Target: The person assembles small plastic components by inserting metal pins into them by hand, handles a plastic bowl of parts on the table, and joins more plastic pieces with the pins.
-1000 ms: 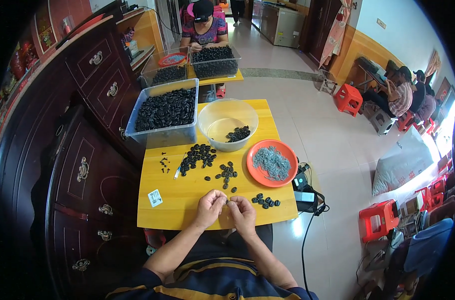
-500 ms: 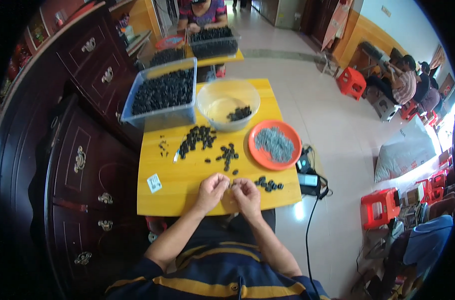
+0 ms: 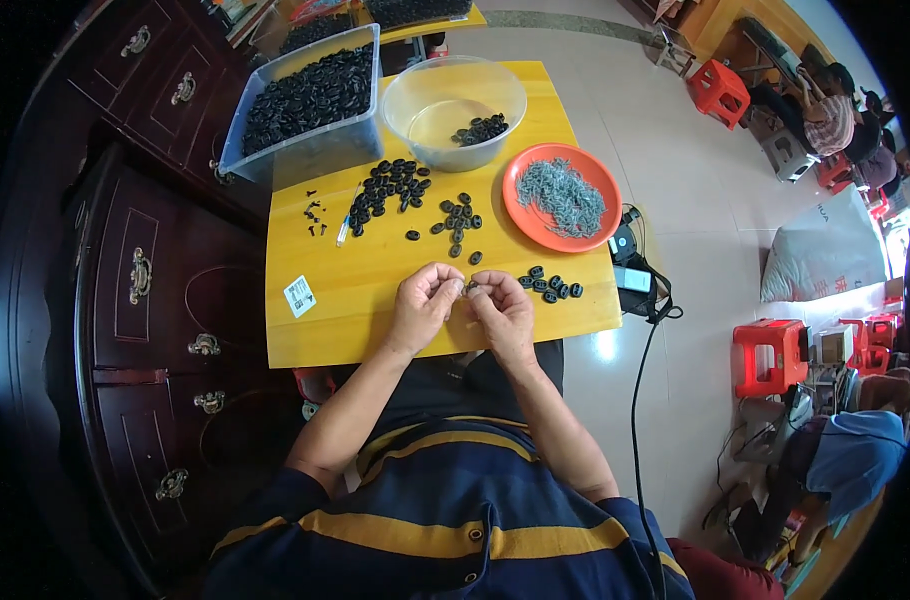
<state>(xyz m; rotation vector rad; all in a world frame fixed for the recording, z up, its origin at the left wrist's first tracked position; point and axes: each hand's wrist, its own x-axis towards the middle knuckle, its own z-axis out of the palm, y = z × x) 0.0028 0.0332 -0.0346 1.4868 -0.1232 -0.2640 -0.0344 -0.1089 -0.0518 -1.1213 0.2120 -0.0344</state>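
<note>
Close to the table's near edge, my left hand and my right hand meet with thumbs and forefingers pinched. A small dark piece shows a little between the fingertips; its kind is too covered to tell. Just right of my right hand lies a group of black oval parts with holes. Beyond my hands are a loose cluster of similar black ovals and a bigger pile. An orange-red plate at the right holds many thin grey metal pieces, perhaps screws or pins.
A clear round tub with some black parts stands at the table's back, beside a bluish bin heaped with them. Small dark bits and a white label lie left. A dark drawer cabinet flanks the yellow table.
The view has tipped downward, so the table sits higher in the picture and the person across from me has left it. My hands stay pinched together at the same spot.
</note>
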